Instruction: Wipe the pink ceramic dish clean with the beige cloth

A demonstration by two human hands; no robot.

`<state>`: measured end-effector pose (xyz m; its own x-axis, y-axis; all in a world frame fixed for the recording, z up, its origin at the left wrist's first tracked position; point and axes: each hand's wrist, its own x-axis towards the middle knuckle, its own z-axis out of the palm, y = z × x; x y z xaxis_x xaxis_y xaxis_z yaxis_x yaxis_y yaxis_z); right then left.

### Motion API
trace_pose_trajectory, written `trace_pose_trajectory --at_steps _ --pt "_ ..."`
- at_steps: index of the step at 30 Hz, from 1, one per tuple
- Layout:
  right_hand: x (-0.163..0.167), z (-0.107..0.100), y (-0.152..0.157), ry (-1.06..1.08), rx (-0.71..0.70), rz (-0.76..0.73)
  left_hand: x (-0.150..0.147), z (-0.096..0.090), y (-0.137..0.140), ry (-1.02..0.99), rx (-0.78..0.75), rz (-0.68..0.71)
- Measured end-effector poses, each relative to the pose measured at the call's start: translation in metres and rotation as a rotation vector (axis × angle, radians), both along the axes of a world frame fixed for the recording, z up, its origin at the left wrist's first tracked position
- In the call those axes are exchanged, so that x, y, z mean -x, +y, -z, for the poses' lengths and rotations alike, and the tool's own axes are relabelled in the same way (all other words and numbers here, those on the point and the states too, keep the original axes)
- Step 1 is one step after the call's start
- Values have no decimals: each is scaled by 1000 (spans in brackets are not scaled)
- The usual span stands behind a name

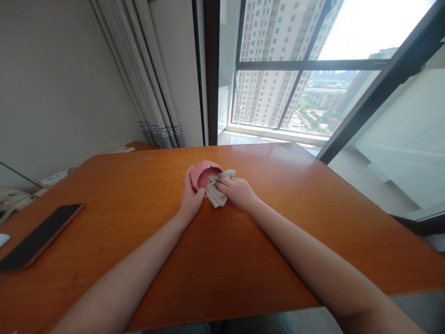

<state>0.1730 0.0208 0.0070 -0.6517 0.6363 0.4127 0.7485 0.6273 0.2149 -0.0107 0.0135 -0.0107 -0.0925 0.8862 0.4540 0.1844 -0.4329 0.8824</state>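
Note:
A pink bowl-like container point(202, 170) is tilted on its side above the middle of the wooden table, its hollow inside facing me and to the right. My left hand point(190, 197) grips it from the left, thumb at the lower rim and fingers behind the wall. In my right hand point(238, 191) a crumpled light grey cloth point(217, 194) is pinched. Part of the cloth lies at the container's opening, and a corner hangs down below it. The fingertips of my right hand are partly hidden in the cloth's folds.
A wooden table point(146, 264) spreads out in front of me. On its left lies a dark flat mat point(41, 236) with a white object point(3, 239) beside it. Past the far edge are a grey curtain point(153, 93) and a window point(271, 93); a white power strip point(55, 177) sits at far left.

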Motion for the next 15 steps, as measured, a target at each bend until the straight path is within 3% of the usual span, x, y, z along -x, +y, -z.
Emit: trace_pose_trajectory --at_steps 6,11,15 --pt "20 -1 -16 13 66 12 2 2 2 -14 18 -133" --pt "24 -6 -20 -3 121 -31 8 12 14 -95 97 -148" --pt "12 -9 -12 -50 125 -44 9 7 14 -39 69 -130"
